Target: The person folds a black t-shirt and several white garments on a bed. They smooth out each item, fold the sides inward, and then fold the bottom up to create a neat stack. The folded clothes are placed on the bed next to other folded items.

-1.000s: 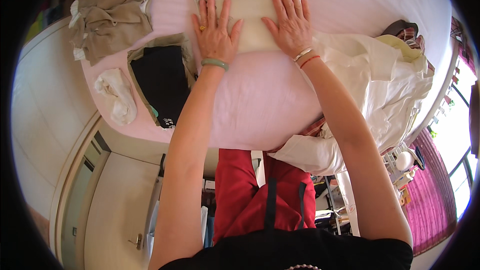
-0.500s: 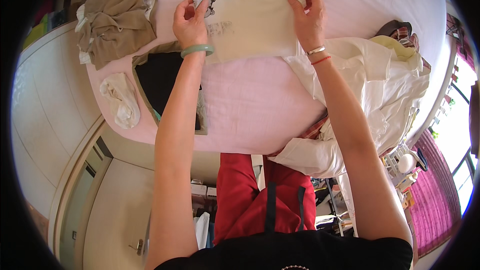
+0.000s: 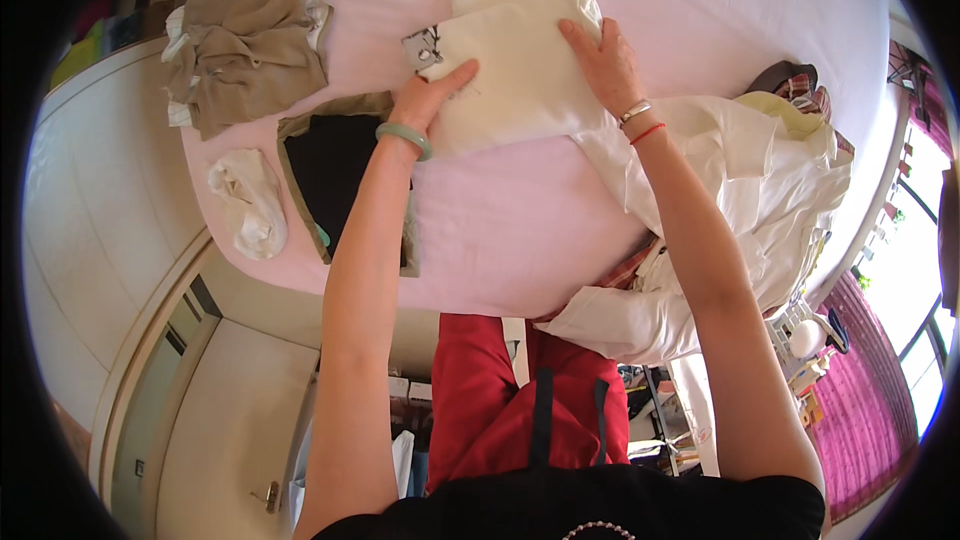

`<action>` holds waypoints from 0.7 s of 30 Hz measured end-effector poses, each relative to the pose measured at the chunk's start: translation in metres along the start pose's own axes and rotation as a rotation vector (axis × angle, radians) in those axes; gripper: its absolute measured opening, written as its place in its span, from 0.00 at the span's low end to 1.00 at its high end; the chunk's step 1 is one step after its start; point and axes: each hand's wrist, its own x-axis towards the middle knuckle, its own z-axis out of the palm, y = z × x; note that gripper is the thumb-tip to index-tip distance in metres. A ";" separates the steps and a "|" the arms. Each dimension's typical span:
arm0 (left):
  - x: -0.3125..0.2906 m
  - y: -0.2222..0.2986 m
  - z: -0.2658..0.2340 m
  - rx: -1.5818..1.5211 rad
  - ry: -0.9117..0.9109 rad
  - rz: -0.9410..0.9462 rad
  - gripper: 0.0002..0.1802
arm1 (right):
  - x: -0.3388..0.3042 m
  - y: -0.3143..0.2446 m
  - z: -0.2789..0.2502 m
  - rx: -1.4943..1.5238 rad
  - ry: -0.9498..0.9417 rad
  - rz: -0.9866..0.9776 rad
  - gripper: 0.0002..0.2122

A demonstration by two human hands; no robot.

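Observation:
A folded white garment (image 3: 520, 75) with a grey-and-black printed patch at its upper left corner lies on the pink bed sheet (image 3: 500, 225). My left hand (image 3: 430, 100) holds its left edge, the thumb on top and the other fingers hidden beneath. At the right edge, my right hand (image 3: 605, 65) grips the cloth with the thumb over the top; its other fingers lie along the side. A heap of loose white clothes (image 3: 745, 180) begins right beside the garment's lower right corner, under my right forearm.
To the far left sit folded brown clothes (image 3: 250, 50), with a rolled white cloth (image 3: 247, 202) nearer. A black folded garment with olive edges (image 3: 335, 175) lies beside my left forearm. Dark and plaid items (image 3: 795, 85) rest at the right. A door (image 3: 230, 410) stands below left.
The folded garment has come down lower and turned slightly. My left hand has slid down its left edge with the thumb over the cloth; my right hand has shifted down too.

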 end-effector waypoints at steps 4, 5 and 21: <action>-0.017 -0.004 0.014 -0.129 0.127 0.151 0.26 | 0.014 -0.016 -0.007 -0.028 0.082 -0.314 0.27; -0.021 -0.003 0.021 -0.166 0.187 0.225 0.26 | 0.020 -0.020 -0.012 -0.033 0.111 -0.424 0.26; -0.011 0.000 0.023 1.165 0.476 1.045 0.31 | 0.039 -0.080 0.029 -0.591 0.183 -0.909 0.30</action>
